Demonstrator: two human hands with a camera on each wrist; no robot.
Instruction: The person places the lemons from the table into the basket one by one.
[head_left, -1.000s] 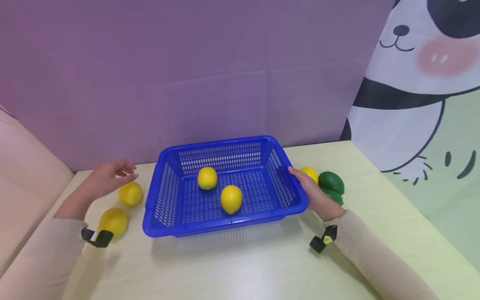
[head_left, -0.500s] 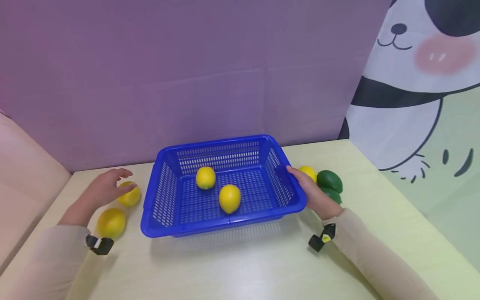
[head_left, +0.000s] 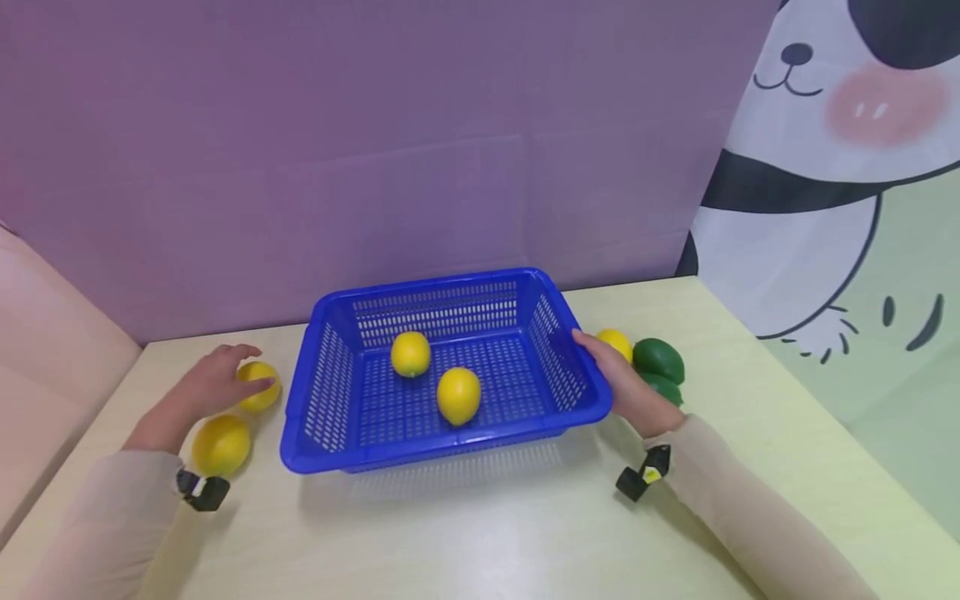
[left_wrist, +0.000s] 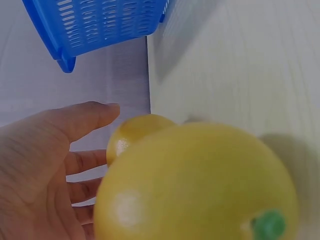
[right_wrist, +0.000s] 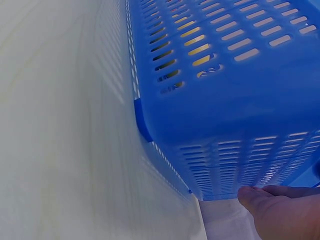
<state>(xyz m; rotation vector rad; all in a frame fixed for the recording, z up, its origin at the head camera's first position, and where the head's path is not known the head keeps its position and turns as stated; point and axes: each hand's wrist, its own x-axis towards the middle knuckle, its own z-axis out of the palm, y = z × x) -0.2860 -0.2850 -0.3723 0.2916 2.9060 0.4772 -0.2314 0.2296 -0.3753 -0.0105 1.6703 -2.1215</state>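
A blue plastic basket (head_left: pixel 450 446) with slotted sides stands mid-table. Inside it lie two yellow lemon-like fruits, a rear one (head_left: pixel 410 354) and a front one (head_left: pixel 459 396). My right hand (head_left: pixel 626 383) grips the basket's right rim; in the right wrist view its fingertips meet the basket wall. At the left, my left hand (head_left: pixel 213 383) hovers beside a yellow fruit (head_left: pixel 262 392), thumb spread from the loosely bent fingers. Contact with that fruit is unclear. A nearer yellow fruit (head_left: pixel 221 446), with a green stem nub in the left wrist view (left_wrist: pixel 200 185), lies below that hand.
Right of the basket, another yellow fruit (head_left: pixel 617 342) sits beside two dark green fruits (head_left: pixel 658 360), partly hidden by the right hand. A purple cloth wall (head_left: pixel 420 167) rises behind the pale table (head_left: pixel 465 533). A panda-printed wall (head_left: pixel 810 250) stands at the right.
My left hand has lowered and come closer around the far left fruit, its thumb now in front of it. The right hand stays on the basket rim.
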